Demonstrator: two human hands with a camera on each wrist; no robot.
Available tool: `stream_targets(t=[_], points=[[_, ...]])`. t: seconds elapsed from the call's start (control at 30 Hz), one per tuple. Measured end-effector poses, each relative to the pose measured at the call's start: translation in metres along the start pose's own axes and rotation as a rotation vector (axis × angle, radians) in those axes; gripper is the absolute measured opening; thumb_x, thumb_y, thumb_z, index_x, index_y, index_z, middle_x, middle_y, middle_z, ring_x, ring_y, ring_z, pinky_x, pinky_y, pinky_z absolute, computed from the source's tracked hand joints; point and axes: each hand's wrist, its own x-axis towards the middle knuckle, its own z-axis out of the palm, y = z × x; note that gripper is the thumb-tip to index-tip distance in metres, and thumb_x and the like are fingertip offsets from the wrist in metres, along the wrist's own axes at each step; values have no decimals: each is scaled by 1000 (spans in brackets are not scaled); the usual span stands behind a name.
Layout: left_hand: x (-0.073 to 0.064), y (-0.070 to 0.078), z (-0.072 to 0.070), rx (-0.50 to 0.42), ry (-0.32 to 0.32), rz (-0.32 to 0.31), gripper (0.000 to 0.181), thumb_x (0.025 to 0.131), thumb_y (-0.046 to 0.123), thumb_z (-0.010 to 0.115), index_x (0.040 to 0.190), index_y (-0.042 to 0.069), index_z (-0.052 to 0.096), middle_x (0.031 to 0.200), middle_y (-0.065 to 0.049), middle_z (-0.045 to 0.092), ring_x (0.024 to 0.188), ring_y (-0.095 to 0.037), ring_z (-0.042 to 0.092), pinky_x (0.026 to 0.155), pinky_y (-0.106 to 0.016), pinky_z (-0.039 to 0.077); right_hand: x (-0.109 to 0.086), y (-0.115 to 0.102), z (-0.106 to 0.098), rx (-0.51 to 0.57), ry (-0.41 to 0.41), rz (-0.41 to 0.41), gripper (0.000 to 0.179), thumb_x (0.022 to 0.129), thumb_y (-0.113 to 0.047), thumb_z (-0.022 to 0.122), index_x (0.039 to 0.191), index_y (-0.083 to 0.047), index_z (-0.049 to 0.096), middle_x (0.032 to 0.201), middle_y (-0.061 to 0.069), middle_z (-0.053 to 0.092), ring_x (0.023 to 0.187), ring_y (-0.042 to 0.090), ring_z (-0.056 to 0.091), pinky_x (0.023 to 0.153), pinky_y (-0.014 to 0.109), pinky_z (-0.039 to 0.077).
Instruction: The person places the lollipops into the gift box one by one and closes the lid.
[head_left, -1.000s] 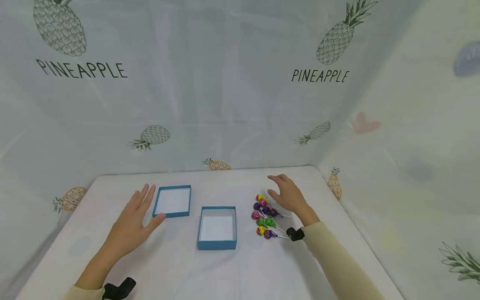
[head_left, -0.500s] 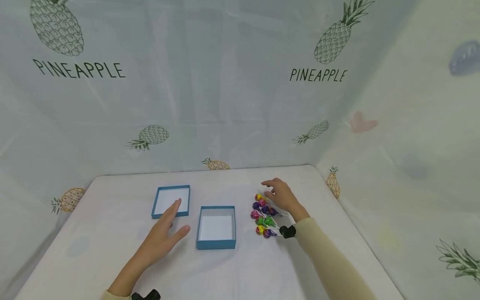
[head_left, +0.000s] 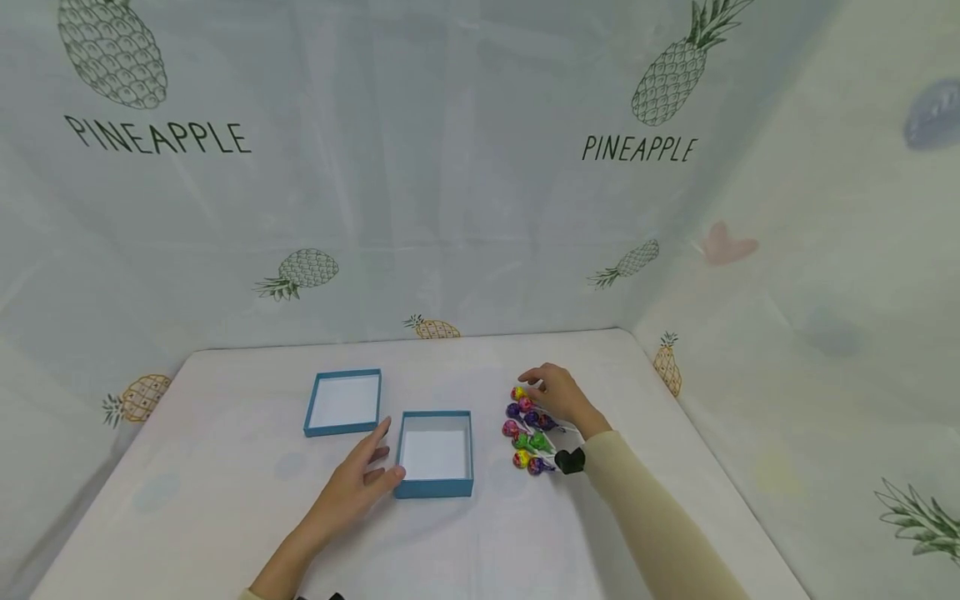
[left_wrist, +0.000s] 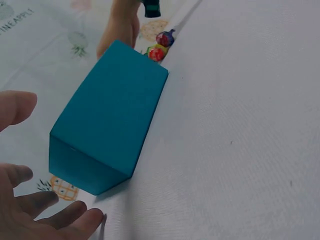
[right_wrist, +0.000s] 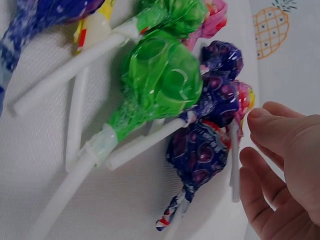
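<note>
A blue open-topped box (head_left: 433,489) with a white inside stands mid-table. At its left side is my left hand (head_left: 352,490), fingers spread and thumb near the front left corner; whether it touches is unclear. The left wrist view shows a gap between the fingers and the box (left_wrist: 110,110). My right hand (head_left: 558,394) hovers over the far end of a group of wrapped lollipops (head_left: 538,442), its fingers loosely bent. In the right wrist view, thumb and fingers (right_wrist: 280,170) lie beside the purple and pink lollipops, apart from each other, with nothing visibly held. A green lollipop (right_wrist: 162,75) lies closer to that camera.
A shallow blue-rimmed lid (head_left: 341,430) lies inside up, behind and left of the box. The white-covered table (head_left: 247,467) ends at a hanging pineapple-print cloth (head_left: 450,208) at the back, and the cloth continues along the right.
My left hand has moved right, from beside the lid to the box's left side. The right hand has shifted slightly left and lower toward the far lollipops. Box, lid and lollipops have stayed put.
</note>
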Motion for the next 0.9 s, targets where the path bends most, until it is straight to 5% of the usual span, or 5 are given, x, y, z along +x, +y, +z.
stream_targets(t=[0.37,0.9], points=[[3,-11,7,-75,-43,-12,84,100,36,76,169,24,31,171,-13,34,146,-36,50,112,-37,49,4,2,4,-1,-21,17,23,103,-7,69,124,-10,78,112,8,71,98,21,67,93,43,58],[9,-18,0,-76,-117,19,75,104,32,70,168,25,33,165,-14,44,143,-34,53,106,-31,52,8,6,5,-22,-53,-17,21,103,-7,69,122,-9,77,102,5,75,87,16,66,80,36,59]])
